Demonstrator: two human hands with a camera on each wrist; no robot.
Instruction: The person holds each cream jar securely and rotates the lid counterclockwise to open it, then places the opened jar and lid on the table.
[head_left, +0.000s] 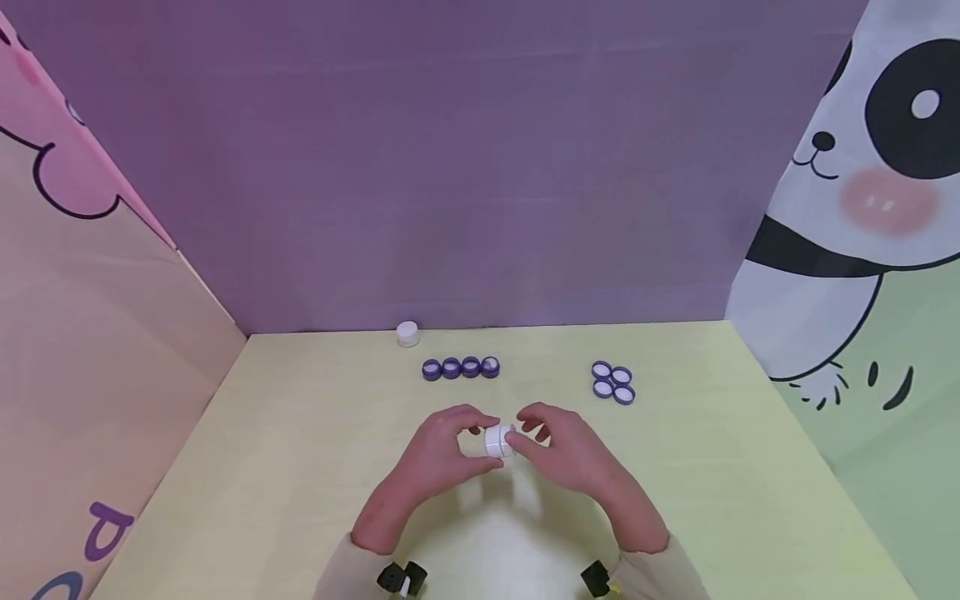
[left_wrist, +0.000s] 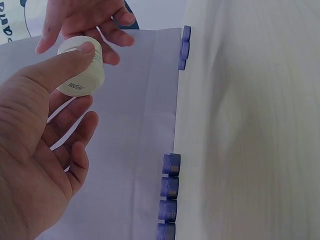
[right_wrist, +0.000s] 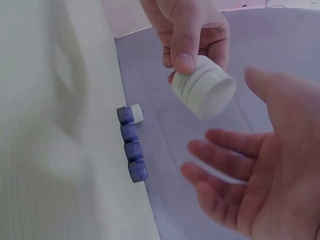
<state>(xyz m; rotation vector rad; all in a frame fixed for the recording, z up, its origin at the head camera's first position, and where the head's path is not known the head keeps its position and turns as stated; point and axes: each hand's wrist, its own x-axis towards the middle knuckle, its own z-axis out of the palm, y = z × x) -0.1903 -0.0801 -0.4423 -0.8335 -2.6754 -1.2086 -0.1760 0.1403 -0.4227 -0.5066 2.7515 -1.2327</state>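
A white lidded jar (head_left: 498,441) is held above the table, on its side in the head view. My left hand (head_left: 446,450) pinches it between thumb and fingers, with small print visible on the jar's base in the left wrist view. Close to the lid end (right_wrist: 218,93) is my right hand (head_left: 564,447), its fingers spread and loosely bent. A gap shows between that hand and the lid in the right wrist view.
Several purple jars (head_left: 461,367) stand in a row toward the back of the table (head_left: 315,467). Another white jar (head_left: 407,334) is by the purple back wall (head_left: 480,167). Several purple-rimmed lids or shallow pots (head_left: 613,383) sit clustered to the right.
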